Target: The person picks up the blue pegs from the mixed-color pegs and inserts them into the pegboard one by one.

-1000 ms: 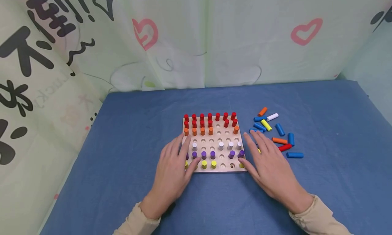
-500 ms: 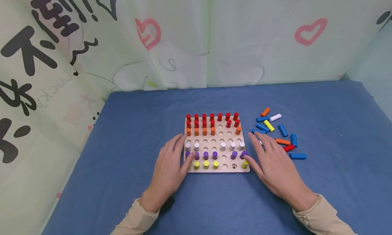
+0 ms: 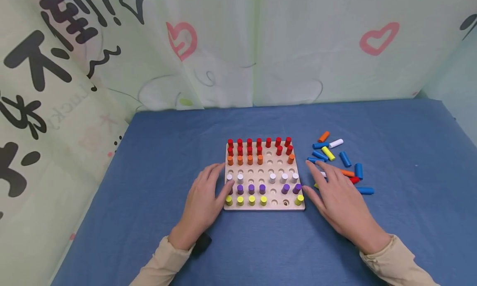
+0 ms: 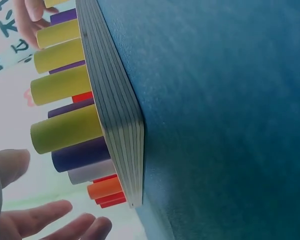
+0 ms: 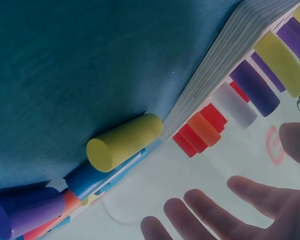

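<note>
A square wooden pegboard (image 3: 246,207) lies on the blue cloth, with rows of upright red pegs, orange pegs (image 3: 250,159), white pegs, purple pegs (image 3: 251,189) and yellow pegs (image 3: 251,200). Several holes are bare, including one whole row behind the white pegs. My left hand (image 3: 201,201) hovers at the board's left edge, fingers spread and relaxed, holding nothing. Beyond the right edge is my right hand (image 3: 343,203), also spread, partly hiding loose pegs. Its wrist view shows a yellow peg (image 5: 125,142) lying on the cloth near the board's side.
To the board's right lie several loose pegs: an orange peg (image 3: 324,136), a white peg (image 3: 336,143), a yellow peg (image 3: 328,153) and blue pegs (image 3: 345,159). A printed curtain (image 3: 290,46) stands behind the table (image 3: 167,141).
Both hands have drawn outward from the board, left hand to the left and right hand to the right, uncovering pegs along both edges. The head view has shifted slightly.
</note>
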Available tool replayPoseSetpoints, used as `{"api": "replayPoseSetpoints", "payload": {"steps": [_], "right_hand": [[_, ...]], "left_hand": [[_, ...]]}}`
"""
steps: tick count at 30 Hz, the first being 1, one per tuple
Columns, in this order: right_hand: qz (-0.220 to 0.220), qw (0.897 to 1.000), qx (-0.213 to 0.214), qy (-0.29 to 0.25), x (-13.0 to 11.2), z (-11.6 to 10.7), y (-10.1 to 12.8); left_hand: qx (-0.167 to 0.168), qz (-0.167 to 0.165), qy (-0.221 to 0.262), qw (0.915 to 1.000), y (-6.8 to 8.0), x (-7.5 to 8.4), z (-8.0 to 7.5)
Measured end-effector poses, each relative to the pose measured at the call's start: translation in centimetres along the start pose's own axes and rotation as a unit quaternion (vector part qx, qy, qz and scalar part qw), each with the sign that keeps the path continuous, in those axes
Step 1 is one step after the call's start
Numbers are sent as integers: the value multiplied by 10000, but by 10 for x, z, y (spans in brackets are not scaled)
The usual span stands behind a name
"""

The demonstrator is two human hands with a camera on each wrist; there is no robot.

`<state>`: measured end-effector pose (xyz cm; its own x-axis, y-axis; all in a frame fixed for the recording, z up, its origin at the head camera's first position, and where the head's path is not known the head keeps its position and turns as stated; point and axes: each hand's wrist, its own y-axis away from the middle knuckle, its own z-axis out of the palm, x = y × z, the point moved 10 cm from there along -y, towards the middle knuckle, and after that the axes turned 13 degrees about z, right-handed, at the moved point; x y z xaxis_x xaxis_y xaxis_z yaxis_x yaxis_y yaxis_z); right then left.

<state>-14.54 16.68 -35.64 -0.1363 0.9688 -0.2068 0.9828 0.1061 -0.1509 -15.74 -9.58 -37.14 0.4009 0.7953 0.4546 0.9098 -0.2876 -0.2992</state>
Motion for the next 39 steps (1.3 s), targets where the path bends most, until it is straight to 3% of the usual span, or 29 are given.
{"api": "replayPoseSetpoints", "payload": {"steps": [20, 39], "right_hand": [[-100, 9999, 104, 43, 15, -7, -8], [-65, 9986, -500, 134, 29, 3, -12]], "left_hand": [[-185, -434, 784, 9958, -4, -15, 9], [-216, -858, 1644, 9824, -14, -33, 23]]}}
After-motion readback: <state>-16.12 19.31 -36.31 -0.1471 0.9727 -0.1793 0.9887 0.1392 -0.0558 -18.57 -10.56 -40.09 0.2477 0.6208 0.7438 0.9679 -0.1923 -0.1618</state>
